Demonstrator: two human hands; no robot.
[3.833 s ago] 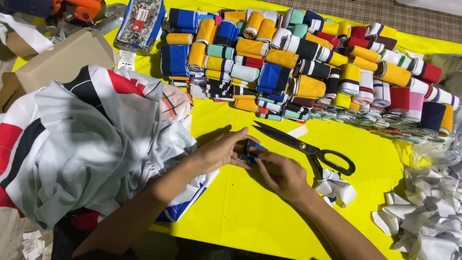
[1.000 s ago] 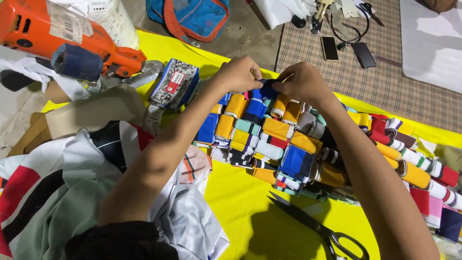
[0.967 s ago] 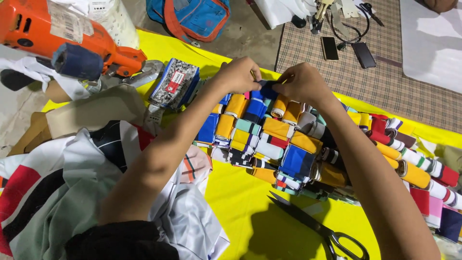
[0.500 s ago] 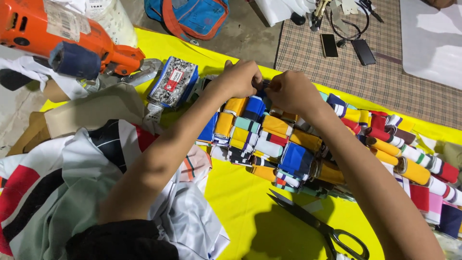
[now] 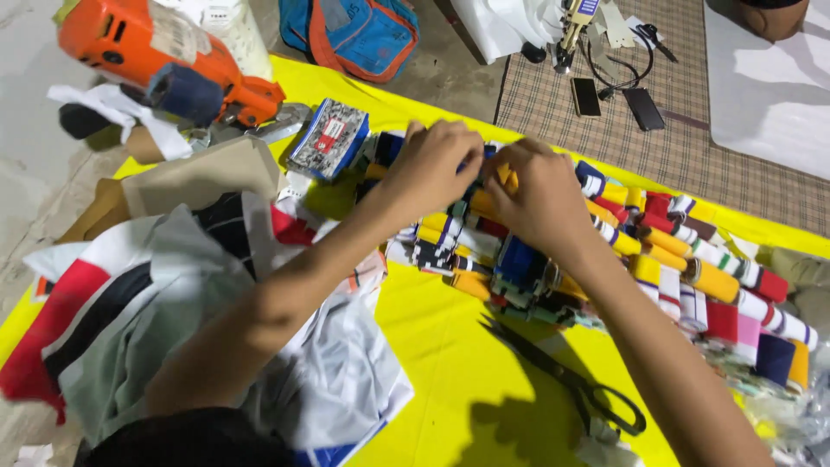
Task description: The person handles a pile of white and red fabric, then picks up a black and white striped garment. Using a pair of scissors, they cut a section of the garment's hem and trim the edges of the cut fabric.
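Both hands meet over the far end of the pile of rolled fabric bands [image 5: 605,251] on the yellow tabletop [image 5: 450,380]. The left hand [image 5: 432,169] and right hand [image 5: 540,195] curl their fingers down onto the rolls; what they pinch is hidden. Black scissors [image 5: 571,380] lie nearer.

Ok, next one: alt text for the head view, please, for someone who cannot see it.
Seen from above, a person's left hand and right hand press together on a heap of rolled fabric bundles in many colours on a yellow sheet. Black scissors lie in front of the heap, folded cloth to the left, an orange power tool behind.
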